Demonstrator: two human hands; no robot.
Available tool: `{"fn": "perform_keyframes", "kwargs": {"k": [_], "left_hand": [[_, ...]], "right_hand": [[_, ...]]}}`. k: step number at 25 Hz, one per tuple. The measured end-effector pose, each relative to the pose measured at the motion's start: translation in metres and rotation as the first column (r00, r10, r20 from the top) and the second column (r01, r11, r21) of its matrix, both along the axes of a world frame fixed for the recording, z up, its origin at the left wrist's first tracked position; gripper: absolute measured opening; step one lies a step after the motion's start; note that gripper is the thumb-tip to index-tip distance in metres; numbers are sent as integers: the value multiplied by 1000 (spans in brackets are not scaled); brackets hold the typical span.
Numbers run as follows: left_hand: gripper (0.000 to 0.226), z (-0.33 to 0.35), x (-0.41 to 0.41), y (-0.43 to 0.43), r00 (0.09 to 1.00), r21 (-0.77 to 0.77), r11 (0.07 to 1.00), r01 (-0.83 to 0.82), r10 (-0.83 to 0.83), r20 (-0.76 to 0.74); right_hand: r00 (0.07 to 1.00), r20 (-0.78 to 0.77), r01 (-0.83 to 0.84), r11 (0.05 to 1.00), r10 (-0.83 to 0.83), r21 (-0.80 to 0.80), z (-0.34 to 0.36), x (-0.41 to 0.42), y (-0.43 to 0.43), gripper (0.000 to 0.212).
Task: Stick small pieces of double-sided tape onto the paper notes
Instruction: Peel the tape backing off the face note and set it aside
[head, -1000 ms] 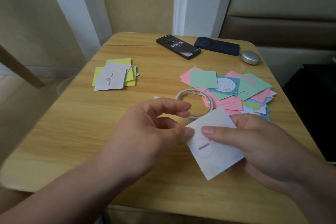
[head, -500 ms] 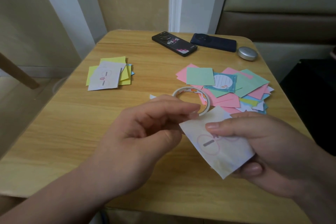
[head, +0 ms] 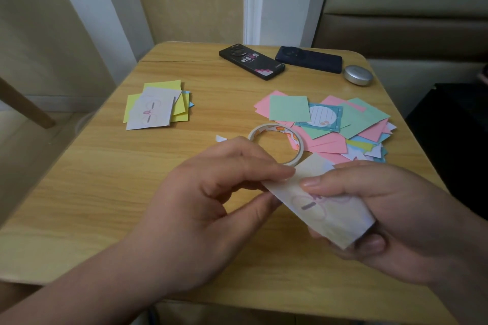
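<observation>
Left hand (head: 211,208): index tip and thumb pinch the upper-left edge of the white note (head: 327,216), other fingers curled behind. Right hand (head: 401,221): index finger flat across the note's top, thumb tucked under the lower-right corner, so it grips the note too. The note is held in the air above the table (head: 105,192), tilted, printed face up, front centre. A grey strip (head: 308,206) sits on the face; tape or print, cannot tell. Whether the left fingertips also hold a tape bit or liner is hidden.

Outward from the note:
- Tape roll (head: 276,141) lies flat at 12 o'clock, just beyond the left fingertips.
- Loose pile of coloured notes (head: 330,119) at 1 o'clock, reaching the roll's right side.
- Neat stack (head: 154,108) at 10 o'clock, well apart, a white sheet on top.
- White scrap (head: 221,138) at 11 o'clock, near the roll.
- Black phone (head: 250,60), dark phone (head: 309,59) and silver case (head: 357,75) along the far edge.

Likely step: seating or peeling tape on this note. To do it well, the right hand should hold the paper taut while the left rubs the tape down end to end. Any liner should be peeled low and slowly so the thin sheet doesn't crease. Fingertips should stay off the adhesive.
</observation>
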State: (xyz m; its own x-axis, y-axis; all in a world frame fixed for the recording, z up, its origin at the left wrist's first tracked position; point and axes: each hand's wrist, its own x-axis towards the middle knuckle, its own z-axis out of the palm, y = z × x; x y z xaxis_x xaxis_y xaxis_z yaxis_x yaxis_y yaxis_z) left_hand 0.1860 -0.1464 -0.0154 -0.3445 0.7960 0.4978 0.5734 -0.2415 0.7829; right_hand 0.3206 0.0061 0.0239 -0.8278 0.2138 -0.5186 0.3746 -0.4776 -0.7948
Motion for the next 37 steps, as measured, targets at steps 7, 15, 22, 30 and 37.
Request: {"fn": "perform_keyframes", "kwargs": {"k": [7,15,22,30,37], "left_hand": [[16,10,1,-5,973,-22,999,-26,20,-231],[88,14,1,-7,947,-68,995,-67,42,-318],[82,12,-4,-8,894,-142,979,-149,72,-442],[117,14,-8,-6,820,-74,978,193,-119,560],[95,13,-32,0,734,-79,987,-143,159,660]], "right_hand": [[994,17,-109,993,110,-35,-2,3,7,13],[992,4,-125,991,125,-46,-6,3,6,6],[994,-64,85,996,-86,-11,-9,-2,-4,16],[1000,17,5,822,-18,569,-7,1,-15,17],[991,110,-134,741,81,658,-3,5,-19,16]]}}
